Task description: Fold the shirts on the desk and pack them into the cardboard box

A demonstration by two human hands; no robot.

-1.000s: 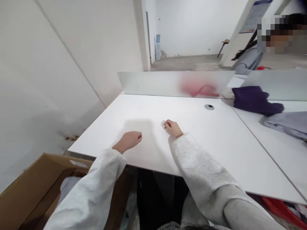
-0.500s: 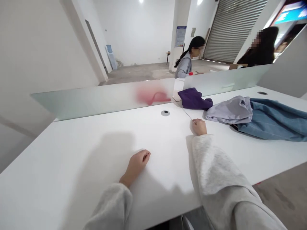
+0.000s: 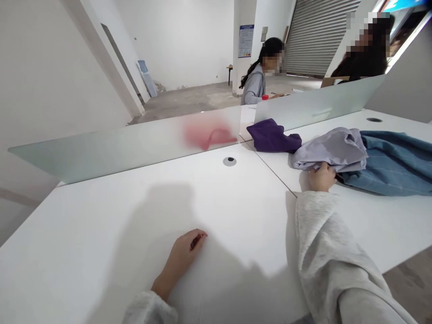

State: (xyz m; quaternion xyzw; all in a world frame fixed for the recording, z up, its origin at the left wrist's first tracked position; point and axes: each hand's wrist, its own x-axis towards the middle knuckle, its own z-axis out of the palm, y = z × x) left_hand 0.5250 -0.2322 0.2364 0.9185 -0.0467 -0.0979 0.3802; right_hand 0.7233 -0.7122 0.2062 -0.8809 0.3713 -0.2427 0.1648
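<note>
My right hand [image 3: 321, 177] is at the near edge of a folded lavender cloth [image 3: 332, 146], with its fingers closed on that edge. The cloth lies on the table, and its right side overlaps a blue garment [image 3: 400, 162] with faint pale lines. To the left of the lavender cloth a crumpled dark purple cloth [image 3: 272, 136] rests near the gap in the divider. My left hand [image 3: 189, 245] lies on the bare white table nearer to me, its fingers curled together and nothing seen in them. No cloth is close to it.
Frosted divider panels [image 3: 141, 146] run along the back of the white table [image 3: 111, 225]. A red shape shows blurred behind the left panel. A cable hole [image 3: 230, 161] is in the tabletop. Two people [image 3: 254, 83] are beyond the divider, near a red cap [image 3: 265, 97].
My right hand has moved right from the table seam to the lavender cloth and taken its edge, which has shifted slightly. My left hand has come a little nearer to me.
</note>
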